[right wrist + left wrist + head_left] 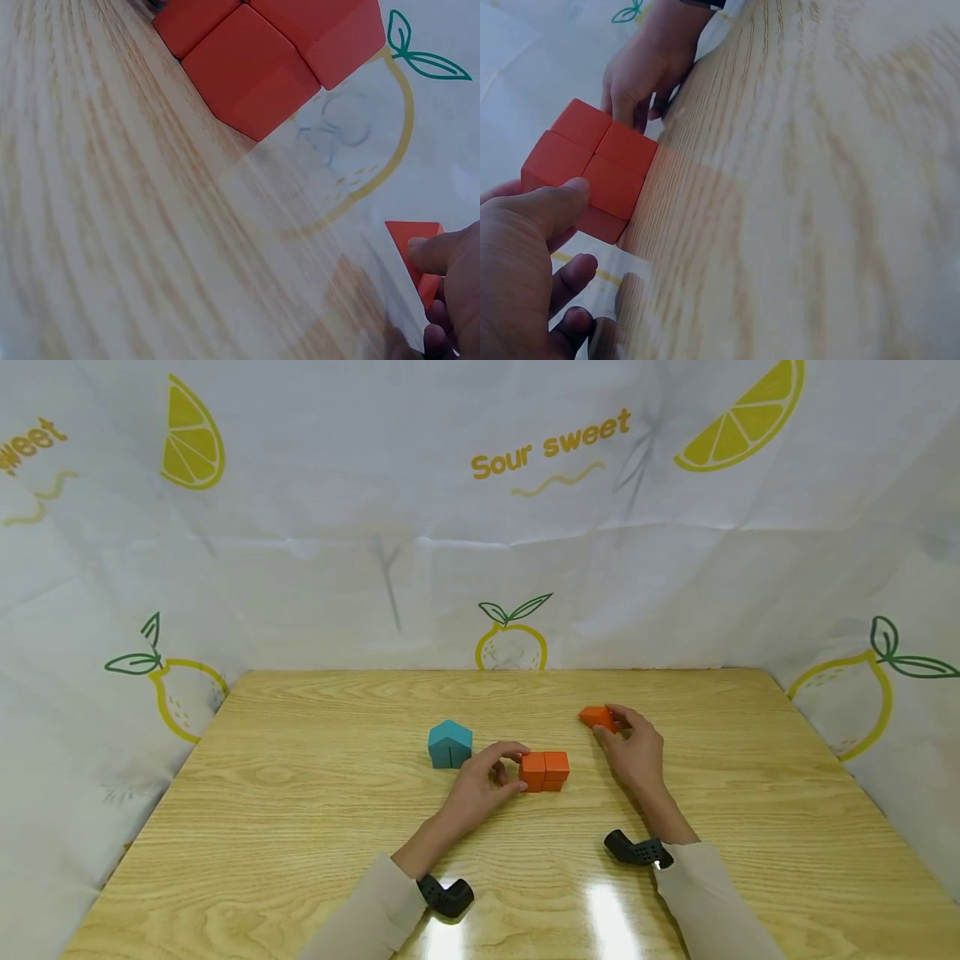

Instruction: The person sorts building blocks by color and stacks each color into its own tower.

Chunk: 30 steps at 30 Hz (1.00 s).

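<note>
Orange blocks (pixel 543 772) stand stacked two wide and two high at the middle of the table. My left hand (pixel 480 783) grips the stack at its left side; in the left wrist view its thumb (pixel 555 202) presses the near face, while other fingers reach behind. Farther back and to the right, my right hand (pixel 636 752) pinches an orange triangular block (pixel 596 717) between thumb and fingers. That block shows its pointed end and flat face in the right wrist view, the thumb (pixel 431 253) lying on the face.
A teal house-shaped block group (pixel 450 747) with a peaked top stands left of the orange stack, just beyond my left hand. The wood-grain table (pixel 300 827) ends at a white lemon-print cloth (pixel 330 602) behind and at both sides.
</note>
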{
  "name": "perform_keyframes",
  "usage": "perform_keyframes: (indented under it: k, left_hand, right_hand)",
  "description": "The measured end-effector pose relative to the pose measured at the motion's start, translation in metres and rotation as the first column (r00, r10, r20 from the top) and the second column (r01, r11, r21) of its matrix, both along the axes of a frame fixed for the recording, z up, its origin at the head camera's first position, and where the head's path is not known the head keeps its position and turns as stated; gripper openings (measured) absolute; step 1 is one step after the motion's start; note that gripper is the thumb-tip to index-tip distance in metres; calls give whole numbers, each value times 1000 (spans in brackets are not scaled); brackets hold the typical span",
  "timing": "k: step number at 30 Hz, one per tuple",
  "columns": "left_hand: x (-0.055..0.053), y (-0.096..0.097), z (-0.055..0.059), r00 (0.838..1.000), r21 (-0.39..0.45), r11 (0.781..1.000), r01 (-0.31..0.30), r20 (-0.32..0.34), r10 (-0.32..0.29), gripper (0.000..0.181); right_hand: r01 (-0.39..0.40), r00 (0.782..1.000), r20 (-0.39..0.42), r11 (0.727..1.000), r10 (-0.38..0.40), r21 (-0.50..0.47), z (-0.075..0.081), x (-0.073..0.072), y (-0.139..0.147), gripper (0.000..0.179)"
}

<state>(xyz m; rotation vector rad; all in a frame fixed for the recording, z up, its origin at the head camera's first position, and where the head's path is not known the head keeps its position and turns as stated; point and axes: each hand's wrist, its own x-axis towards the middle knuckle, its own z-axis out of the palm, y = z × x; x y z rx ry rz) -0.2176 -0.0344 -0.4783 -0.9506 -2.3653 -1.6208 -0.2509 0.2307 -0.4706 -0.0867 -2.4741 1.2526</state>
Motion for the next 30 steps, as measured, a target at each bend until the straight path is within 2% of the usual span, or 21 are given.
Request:
perform_keyframes:
  k: [3, 9, 14, 18, 30]
  left_hand:
    - [0, 1, 1, 1000, -1, 1000, 2, 0, -2, 45]
    - [1, 2, 2, 1000, -5, 1000, 0, 12, 0, 45]
    - [1, 2, 1, 1000, -5, 1000, -6, 10, 7, 45]
    - [0, 1, -1, 1000, -5, 1000, -9, 12, 9, 46]
    - [1, 0, 1, 1000, -6, 1000, -1, 16, 1, 45]
  right_hand:
    - [-28, 1000, -6, 1000, 28, -10, 3, 2, 0, 44]
    - [-97, 994, 38, 995, 99, -36, 13, 7, 1, 47]
    - [-164, 986, 23, 986, 164, -35, 22, 9, 1, 45]
    - [-212, 977, 16, 976, 213, -45, 29, 10, 2, 45]
    - [-348, 937, -8, 937, 348, 5, 48, 18, -2, 44]
